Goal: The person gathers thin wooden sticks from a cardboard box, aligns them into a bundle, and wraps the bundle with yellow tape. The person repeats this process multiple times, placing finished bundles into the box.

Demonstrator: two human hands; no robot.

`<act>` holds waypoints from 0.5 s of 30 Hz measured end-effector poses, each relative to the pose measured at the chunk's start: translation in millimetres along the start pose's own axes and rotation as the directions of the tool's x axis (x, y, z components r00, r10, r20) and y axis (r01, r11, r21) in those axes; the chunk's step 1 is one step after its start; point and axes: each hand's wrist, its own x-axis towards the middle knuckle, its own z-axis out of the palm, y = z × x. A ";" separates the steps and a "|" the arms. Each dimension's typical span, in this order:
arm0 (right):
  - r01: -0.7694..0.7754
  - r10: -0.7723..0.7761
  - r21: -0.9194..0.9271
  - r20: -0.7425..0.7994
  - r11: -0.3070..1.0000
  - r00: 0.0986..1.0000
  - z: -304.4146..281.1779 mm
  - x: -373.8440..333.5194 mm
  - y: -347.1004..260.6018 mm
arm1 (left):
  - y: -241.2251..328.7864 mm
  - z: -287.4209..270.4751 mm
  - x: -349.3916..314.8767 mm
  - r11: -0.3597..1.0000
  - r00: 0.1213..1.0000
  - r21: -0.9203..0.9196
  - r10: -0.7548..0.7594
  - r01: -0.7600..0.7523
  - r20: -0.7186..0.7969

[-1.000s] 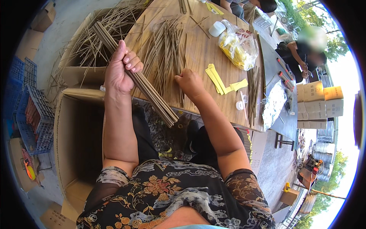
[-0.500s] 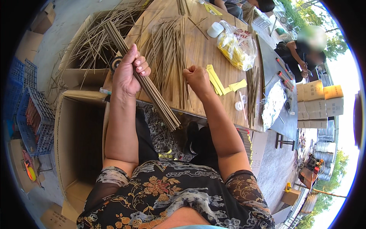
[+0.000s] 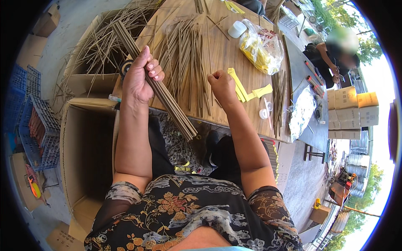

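My left hand [image 3: 140, 79] is closed round a bundle of thin brown sticks [image 3: 173, 109], which slants from upper left down past the table's near edge. To its right, my right hand [image 3: 223, 86] is closed in a pinch over the wooden table [image 3: 228, 52]. A single thin stick [image 3: 209, 46] runs into its fingers from above and shows again below the hand. Between my hands, loose brown sticks [image 3: 188, 67] lie spread on the table. Just right of my right hand are yellow paper strips [image 3: 238, 86].
A clear bag of yellow strips [image 3: 261, 52] and a white roll [image 3: 237, 31] lie farther back. Open cardboard boxes [image 3: 90, 138] stand at left, with tangled sticks [image 3: 106, 46] in the far one. Blue crates [image 3: 44, 146] are beyond. A co-worker [image 3: 331, 58] sits at right.
My right hand has shifted a little right, away from the loose sticks, with one stick in its fingers. My left hand and its bundle stay nearly still.
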 end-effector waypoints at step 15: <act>-0.012 0.050 -0.234 0.159 0.972 0.986 14.6 -12.0 -4.7 | -1.2 0.4 -0.5 1.000 1.000 0.027 -0.004 0.005 -0.018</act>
